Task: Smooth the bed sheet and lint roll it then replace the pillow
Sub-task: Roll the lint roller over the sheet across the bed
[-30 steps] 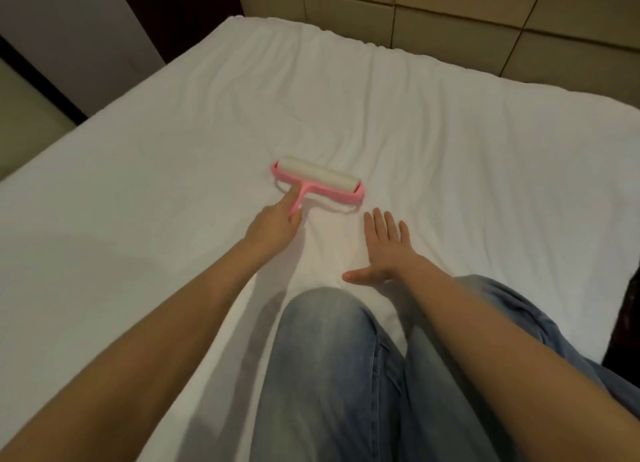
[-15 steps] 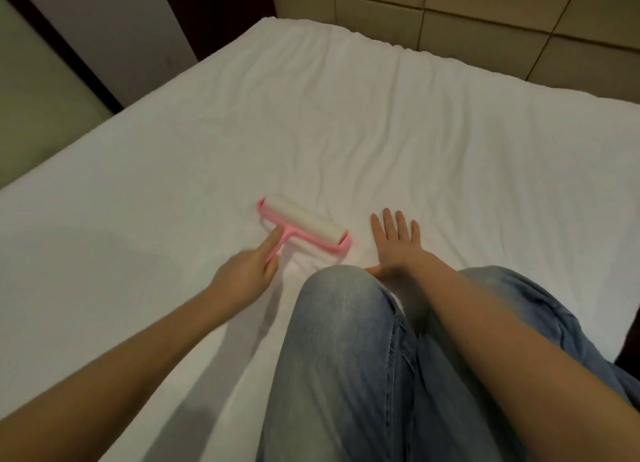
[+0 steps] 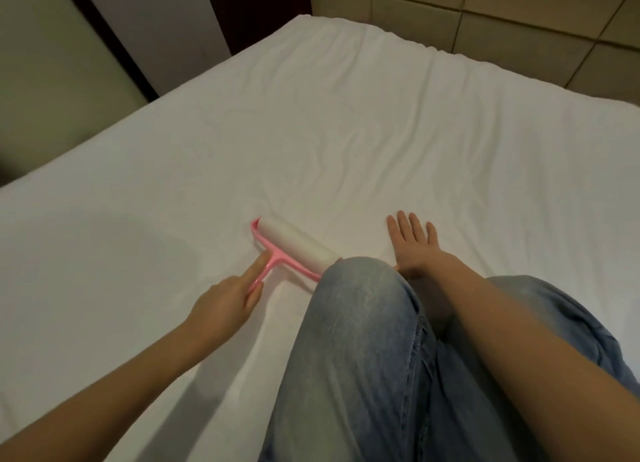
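At nine o'clock from the flat-pressed right hand, the left hand grips the pink-framed white lint roller on the creased white bed sheet, where sticky paper may bunch folds or catch the denim knee.

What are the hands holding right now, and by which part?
The left hand grips the pink lint roller by its handle. The right hand holds nothing; it lies flat on the bed sheet.
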Motion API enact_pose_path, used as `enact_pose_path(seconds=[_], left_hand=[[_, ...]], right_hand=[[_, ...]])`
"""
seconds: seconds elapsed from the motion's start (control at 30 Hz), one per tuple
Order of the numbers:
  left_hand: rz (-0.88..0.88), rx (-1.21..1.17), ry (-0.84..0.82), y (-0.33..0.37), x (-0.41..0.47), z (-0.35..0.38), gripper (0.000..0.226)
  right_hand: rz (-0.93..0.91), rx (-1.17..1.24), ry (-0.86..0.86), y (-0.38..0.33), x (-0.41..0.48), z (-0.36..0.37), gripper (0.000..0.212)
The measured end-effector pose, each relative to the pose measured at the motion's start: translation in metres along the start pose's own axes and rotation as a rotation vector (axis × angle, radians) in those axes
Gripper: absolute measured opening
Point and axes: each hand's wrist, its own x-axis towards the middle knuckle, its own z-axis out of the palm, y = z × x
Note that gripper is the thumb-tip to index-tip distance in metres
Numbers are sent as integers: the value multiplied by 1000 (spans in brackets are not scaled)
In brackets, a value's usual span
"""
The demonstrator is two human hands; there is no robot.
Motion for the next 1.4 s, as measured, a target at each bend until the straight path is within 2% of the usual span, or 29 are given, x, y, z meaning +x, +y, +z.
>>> enact_pose_path(seconds=[0.3, 0.43, 0.53, 0.6, 0.67, 0.73, 0.8, 0.9, 1.03, 1.13, 1.3, 1.4], left_hand=[[24, -55, 36, 71, 89, -7, 53], [-41, 12, 62, 22, 25, -8, 55], [-255, 15, 75, -41, -49, -11, 55], [-398, -45, 82, -67, -94, -14, 57], [-474, -69, 45, -73, -125, -13, 58], [-493, -59, -7, -67, -132, -12, 59], [-471, -14, 0, -64, -108, -15, 58], [-457, -32, 39, -67, -36, -21, 55], [-484, -190, 44, -54, 38, -32, 53], [-475, -171, 15, -51, 7, -25, 54], [-539, -86, -62, -59, -119, -8, 54], [-551, -94, -78, -54, -106, -6, 54]], right_hand=[[6, 48, 59, 7, -3, 3, 98], [70, 116, 63, 9, -1, -5, 89], [101, 138, 41, -13, 10, -28, 86], [29, 116, 54, -42, 19, -51, 83], [-125, 67, 35, -87, 27, -71, 83], [-274, -58, -30, -138, 26, -77, 90], [-344, -194, -83, -176, 19, -62, 103], [-320, -231, -104, -193, 9, -15, 124], [-254, -164, -101, -185, 8, 11, 129], [-253, -130, -105, -184, 12, 9, 131], [-235, -136, -148, -188, 14, 11, 136], [-238, -122, -146, -188, 14, 10, 136]])
